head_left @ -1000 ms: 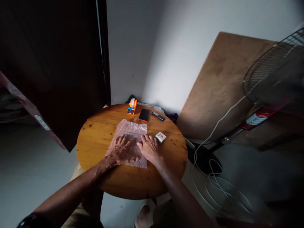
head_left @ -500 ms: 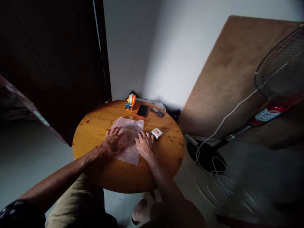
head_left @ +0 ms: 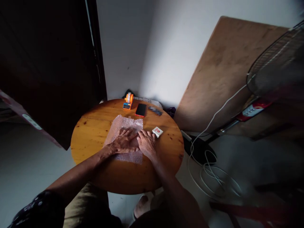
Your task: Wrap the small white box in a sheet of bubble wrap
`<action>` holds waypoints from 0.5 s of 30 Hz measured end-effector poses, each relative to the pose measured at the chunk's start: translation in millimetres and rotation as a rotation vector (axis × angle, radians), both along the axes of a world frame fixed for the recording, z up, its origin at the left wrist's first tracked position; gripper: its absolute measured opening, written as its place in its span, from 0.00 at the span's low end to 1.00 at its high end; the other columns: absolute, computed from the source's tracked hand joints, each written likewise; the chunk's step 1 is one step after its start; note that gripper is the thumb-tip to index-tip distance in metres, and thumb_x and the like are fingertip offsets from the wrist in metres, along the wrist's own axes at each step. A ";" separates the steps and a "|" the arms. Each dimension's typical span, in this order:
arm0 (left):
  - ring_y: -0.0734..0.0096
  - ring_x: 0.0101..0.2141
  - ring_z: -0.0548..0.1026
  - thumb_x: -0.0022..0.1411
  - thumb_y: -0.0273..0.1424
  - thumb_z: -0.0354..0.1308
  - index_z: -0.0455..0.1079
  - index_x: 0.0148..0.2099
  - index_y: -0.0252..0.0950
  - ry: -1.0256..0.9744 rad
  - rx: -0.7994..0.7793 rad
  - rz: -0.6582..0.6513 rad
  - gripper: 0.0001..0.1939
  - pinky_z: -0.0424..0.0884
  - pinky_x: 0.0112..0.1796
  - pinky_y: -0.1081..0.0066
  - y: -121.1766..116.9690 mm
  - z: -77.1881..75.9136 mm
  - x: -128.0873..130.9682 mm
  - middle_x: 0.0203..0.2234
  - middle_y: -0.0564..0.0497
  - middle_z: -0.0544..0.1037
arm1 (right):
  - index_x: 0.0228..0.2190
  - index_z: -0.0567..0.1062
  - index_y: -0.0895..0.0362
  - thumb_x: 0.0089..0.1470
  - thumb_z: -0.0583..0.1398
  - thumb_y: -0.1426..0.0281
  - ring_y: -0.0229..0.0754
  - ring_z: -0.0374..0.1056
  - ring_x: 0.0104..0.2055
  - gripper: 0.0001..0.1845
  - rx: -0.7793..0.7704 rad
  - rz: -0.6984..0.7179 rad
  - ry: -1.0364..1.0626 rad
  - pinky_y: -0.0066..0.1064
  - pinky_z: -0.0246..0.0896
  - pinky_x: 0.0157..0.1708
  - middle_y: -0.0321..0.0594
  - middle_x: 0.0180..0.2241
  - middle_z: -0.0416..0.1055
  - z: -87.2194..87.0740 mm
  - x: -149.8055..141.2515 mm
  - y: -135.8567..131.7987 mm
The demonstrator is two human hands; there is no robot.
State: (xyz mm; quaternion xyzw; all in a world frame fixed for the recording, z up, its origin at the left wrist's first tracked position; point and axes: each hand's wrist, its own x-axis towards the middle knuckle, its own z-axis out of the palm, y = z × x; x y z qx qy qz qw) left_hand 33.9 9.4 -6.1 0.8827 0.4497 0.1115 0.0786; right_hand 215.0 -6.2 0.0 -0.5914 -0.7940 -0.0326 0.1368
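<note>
"Starting with the head view, how to describe the left hand (head_left: 124, 142)?"

"Lying spread on the bubble wrap (head_left: 131, 157), with fingers released. Placed midway on the round table (head_left: 91, 133), that sheet."

"And the right hand (head_left: 147, 144)?"

"Resting across the sheet's right edge, with fingers extended, unclenched, near a small white box (head_left: 157, 131)."

"Beyond?"

"Standing beside a phone (head_left: 141, 110), an orange tape dispenser (head_left: 128, 100)."

Bubble wrap (head_left: 127, 122) — glossy, seemingly plastic
</note>
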 end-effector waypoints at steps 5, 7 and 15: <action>0.38 0.67 0.52 0.56 0.57 0.59 0.57 0.69 0.42 0.008 -0.035 0.003 0.45 0.44 0.62 0.35 0.7 1.1 0.4 0.68 0.36 0.56 | 0.53 0.73 0.58 0.65 0.50 0.67 0.54 0.61 0.56 0.20 0.001 -0.037 -0.009 0.46 0.49 0.54 0.46 0.59 0.68 -0.4 -2.8 3.0; 0.37 0.67 0.52 0.55 0.57 0.60 0.58 0.69 0.40 0.010 -0.040 -0.005 0.45 0.43 0.62 0.35 0.2 3.1 0.4 0.67 0.34 0.56 | 0.52 0.74 0.58 0.65 0.51 0.67 0.53 0.61 0.55 0.19 0.015 -0.044 -0.009 0.45 0.50 0.53 0.45 0.58 0.69 -0.3 -3.3 3.9; 0.38 0.68 0.49 0.57 0.57 0.59 0.57 0.69 0.39 0.019 -0.071 -0.007 0.45 0.43 0.63 0.35 -1.9 10.4 0.1 0.68 0.36 0.55 | 0.51 0.74 0.57 0.62 0.53 0.70 0.54 0.60 0.58 0.19 0.208 -0.073 0.050 0.45 0.50 0.56 0.47 0.63 0.62 1.6 1.8 -4.5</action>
